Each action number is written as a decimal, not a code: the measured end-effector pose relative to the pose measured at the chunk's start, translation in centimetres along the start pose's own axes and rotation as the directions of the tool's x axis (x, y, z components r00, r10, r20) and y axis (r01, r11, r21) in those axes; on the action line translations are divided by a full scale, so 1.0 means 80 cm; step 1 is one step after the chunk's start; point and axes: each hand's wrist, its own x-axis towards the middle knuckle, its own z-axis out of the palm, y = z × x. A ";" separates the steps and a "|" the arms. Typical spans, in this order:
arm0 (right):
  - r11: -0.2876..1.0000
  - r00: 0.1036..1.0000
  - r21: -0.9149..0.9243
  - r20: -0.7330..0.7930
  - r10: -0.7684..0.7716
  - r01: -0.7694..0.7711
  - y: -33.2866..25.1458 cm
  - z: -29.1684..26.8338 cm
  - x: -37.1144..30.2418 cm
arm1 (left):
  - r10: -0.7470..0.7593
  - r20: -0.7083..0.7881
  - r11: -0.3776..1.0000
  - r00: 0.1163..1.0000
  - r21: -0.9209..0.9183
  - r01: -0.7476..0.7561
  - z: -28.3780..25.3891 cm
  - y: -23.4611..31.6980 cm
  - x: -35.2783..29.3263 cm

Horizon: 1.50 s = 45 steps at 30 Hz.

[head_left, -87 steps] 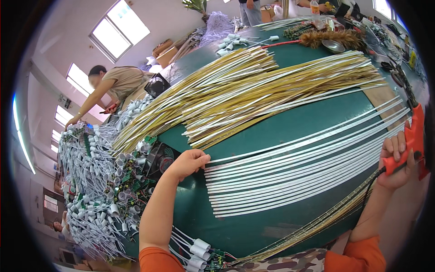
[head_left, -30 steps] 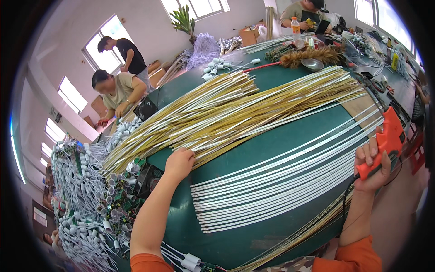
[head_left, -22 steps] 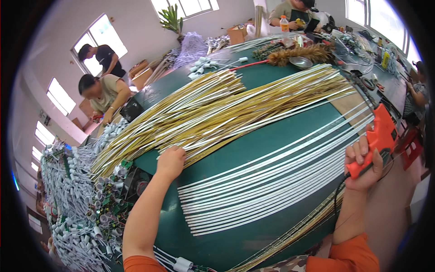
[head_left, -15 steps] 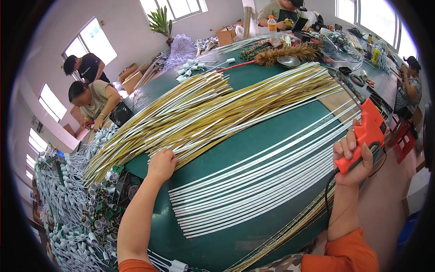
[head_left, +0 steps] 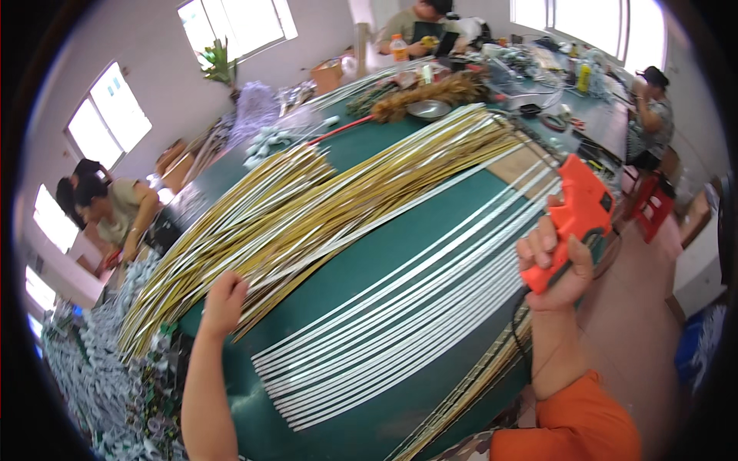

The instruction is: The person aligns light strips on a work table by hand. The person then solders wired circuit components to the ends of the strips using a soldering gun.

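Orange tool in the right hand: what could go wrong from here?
1. The cord of the orange tool hangs across the near bundle in this view; it might snag there as the right hand moves.
2. The white strips lie close side by side; a brush could push them out of line.
3. The left hand is by the yellow pile, where strips overlap; pulling one might drag others.

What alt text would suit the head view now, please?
A person's right grip holds an orange tool near white strips lying side by side on a green table. The left grip is at a yellowish bundle of strips; whether it holds any is unclear.
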 end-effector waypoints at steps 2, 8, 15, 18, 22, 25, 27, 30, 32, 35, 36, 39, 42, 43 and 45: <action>1.000 1.000 -0.001 -0.014 -0.015 0.015 -0.001 -0.003 0.001 | -0.141 0.065 0.906 0.988 -0.395 0.155 -0.023 0.043 -0.013; 0.996 0.996 0.011 -0.013 -0.091 0.091 -0.009 -0.009 0.001 | -0.191 0.273 0.689 0.943 -0.647 0.327 -0.026 0.075 -0.030; 0.996 0.996 -0.011 -0.009 -0.086 0.086 -0.011 -0.010 0.001 | -0.254 0.470 0.797 0.845 -0.394 0.458 0.016 0.052 -0.060; 0.997 0.997 -0.035 -0.032 -0.064 0.062 -0.011 -0.010 0.001 | -0.314 0.495 0.821 0.810 -0.287 0.494 0.021 0.053 -0.061; 0.996 0.997 -0.049 -0.023 -0.078 0.077 -0.011 -0.009 0.001 | -0.354 0.478 0.824 0.804 -0.248 0.510 0.020 0.051 -0.058; 0.996 0.997 -0.051 -0.016 -0.076 0.075 -0.011 -0.009 0.001 | -0.371 0.467 0.813 0.803 -0.254 0.524 0.014 0.055 -0.054; 0.996 0.997 -0.048 -0.019 -0.072 0.071 -0.010 -0.010 0.001 | -0.388 0.457 0.807 0.801 -0.250 0.534 0.013 0.053 -0.054; 0.997 0.998 -0.048 -0.016 -0.065 0.065 -0.011 -0.008 0.001 | -0.371 0.435 0.794 0.820 -0.310 0.523 0.011 0.043 -0.058; 0.997 0.998 -0.044 -0.017 -0.064 0.063 -0.010 -0.008 0.000 | -0.283 0.437 0.779 0.854 -0.414 0.470 0.010 0.039 -0.062; 0.997 0.998 -0.046 -0.025 -0.065 0.064 -0.010 -0.006 0.000 | -0.280 0.472 0.787 0.836 -0.386 0.482 0.010 0.040 -0.065; 0.997 0.997 -0.051 -0.033 -0.065 0.064 -0.010 -0.006 -0.001 | -0.294 0.480 0.794 0.827 -0.360 0.490 0.010 0.038 -0.065; 0.997 0.997 -0.043 -0.033 -0.062 0.061 -0.009 -0.006 0.000 | -0.326 0.450 0.823 0.831 -0.298 0.484 0.012 0.040 -0.065; 0.997 0.998 -0.043 -0.032 -0.061 0.060 -0.009 -0.009 0.001 | -0.301 0.411 0.886 0.860 -0.212 0.412 0.013 0.041 -0.064; 0.997 0.998 -0.043 -0.032 -0.060 0.059 -0.009 -0.009 0.001 | -0.302 0.411 0.886 0.860 -0.212 0.412 0.013 0.043 -0.064; 0.998 0.998 -0.032 -0.007 -0.059 0.058 -0.010 -0.011 0.002 | -0.283 0.369 0.923 0.885 -0.144 0.356 0.013 0.048 -0.061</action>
